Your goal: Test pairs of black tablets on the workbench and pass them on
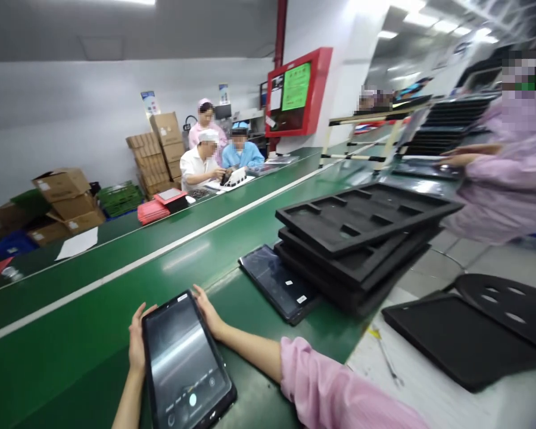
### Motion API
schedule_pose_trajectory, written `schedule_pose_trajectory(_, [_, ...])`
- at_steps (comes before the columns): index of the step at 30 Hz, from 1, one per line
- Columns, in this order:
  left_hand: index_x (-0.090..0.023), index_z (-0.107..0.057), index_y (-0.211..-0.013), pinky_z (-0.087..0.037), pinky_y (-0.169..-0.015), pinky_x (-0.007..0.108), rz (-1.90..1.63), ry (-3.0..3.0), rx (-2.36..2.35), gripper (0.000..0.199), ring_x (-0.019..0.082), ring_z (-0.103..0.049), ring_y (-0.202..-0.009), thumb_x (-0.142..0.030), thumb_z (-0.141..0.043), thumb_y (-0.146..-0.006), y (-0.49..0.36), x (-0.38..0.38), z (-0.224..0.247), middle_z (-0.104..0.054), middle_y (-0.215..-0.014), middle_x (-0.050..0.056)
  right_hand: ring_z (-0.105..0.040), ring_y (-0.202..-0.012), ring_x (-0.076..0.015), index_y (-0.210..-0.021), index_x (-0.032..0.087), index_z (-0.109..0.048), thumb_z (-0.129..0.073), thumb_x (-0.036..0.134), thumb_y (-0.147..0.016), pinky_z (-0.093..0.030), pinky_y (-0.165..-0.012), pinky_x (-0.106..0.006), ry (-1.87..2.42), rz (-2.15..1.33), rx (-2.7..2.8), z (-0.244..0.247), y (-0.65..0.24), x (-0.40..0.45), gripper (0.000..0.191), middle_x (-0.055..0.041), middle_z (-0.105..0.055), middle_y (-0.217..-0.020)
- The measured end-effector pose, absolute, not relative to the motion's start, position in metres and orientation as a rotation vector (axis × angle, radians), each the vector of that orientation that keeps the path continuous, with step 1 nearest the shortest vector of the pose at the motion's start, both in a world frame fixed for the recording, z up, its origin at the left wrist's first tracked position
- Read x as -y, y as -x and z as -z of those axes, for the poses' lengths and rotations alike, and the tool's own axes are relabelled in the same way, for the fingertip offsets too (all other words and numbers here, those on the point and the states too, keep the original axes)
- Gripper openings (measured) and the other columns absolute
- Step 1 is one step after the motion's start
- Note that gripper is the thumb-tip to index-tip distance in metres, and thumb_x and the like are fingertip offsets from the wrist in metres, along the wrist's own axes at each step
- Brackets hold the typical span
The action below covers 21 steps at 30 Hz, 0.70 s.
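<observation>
A black tablet (185, 357) with its screen lit tilts toward me above the green bench. Its screen shows a row of small icons and a bright round button near the lower end. My left hand (137, 339) grips the tablet's left edge, its fingers partly behind the frame. On the upper right edge my right hand (208, 313) holds it, fingertips near the corner. A second dark tablet (274, 280) with small white labels lies flat on the bench to the right, partly under a stack of black foam trays (361, 232).
Behind the trays stands a pipe rack (361, 137). On the white surface at right lie a black padded chair-like piece (464, 339) and a thin tool (386, 351). A co-worker in a pink sleeve (509, 173) works at far right. Red trays (154, 211) sit across the bench.
</observation>
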<state>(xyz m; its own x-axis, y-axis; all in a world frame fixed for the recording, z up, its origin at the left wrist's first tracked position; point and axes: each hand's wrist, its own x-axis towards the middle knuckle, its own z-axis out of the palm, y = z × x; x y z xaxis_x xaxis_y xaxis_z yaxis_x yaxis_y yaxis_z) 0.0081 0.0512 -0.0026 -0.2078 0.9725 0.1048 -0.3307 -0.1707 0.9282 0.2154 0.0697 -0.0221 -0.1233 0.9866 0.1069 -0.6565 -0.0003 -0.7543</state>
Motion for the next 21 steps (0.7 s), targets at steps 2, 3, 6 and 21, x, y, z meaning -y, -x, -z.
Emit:
schedule_pose_trajectory(2, [-0.028,-0.062,-0.126,-0.040,-0.111,0.053,-1.585,-0.968,-1.032,0.076,0.034,-0.062,-0.118,-0.082,-0.060,-0.073,-0.008,-0.051,0.003,-0.070,-0.123,0.007,-0.061,-0.119,-0.0275,-0.130,0.029,-0.051,-0.071,0.073,-0.071,-0.042,-0.105,-0.044,0.556,-1.507,0.802,0.027,-0.215,-0.073,0.076,-0.0075,-0.061,-0.130])
schedule_pose_trajectory(3, [-0.030,-0.064,-0.123,-0.038,-0.112,0.054,-1.584,-0.984,-1.054,0.072,0.035,-0.061,-0.120,-0.082,-0.059,-0.073,-0.009,-0.051,0.002,-0.071,-0.122,0.006,-0.062,-0.116,-0.0271,-0.130,0.029,-0.051,-0.070,0.072,-0.072,-0.042,-0.104,-0.043,0.559,-1.494,0.802,0.028,-0.214,-0.074,0.074,-0.0068,-0.062,-0.127])
schedule_pose_trajectory(6, [-0.041,-0.067,-0.117,-0.038,-0.113,0.056,-1.583,-1.017,-1.116,0.060,0.036,-0.061,-0.121,-0.083,-0.050,-0.076,-0.012,-0.049,-0.003,-0.073,-0.119,-0.002,-0.065,-0.102,-0.0258,-0.126,0.029,-0.052,-0.067,0.070,-0.076,-0.045,-0.098,-0.043,0.569,-1.473,0.789,0.028,-0.212,-0.079,0.067,-0.0041,-0.065,-0.112])
schedule_pose_trajectory(21, [-0.024,-0.062,-0.120,-0.052,-0.097,0.046,-1.571,-0.894,-1.159,0.061,0.028,-0.068,-0.105,-0.071,-0.060,-0.080,-0.017,-0.045,-0.008,-0.073,-0.113,0.006,-0.064,-0.097,-0.0238,-0.121,0.027,-0.052,-0.067,0.062,-0.079,-0.048,-0.089,-0.038,0.660,-1.459,0.821,0.023,-0.216,-0.078,0.057,-0.0036,-0.064,-0.110])
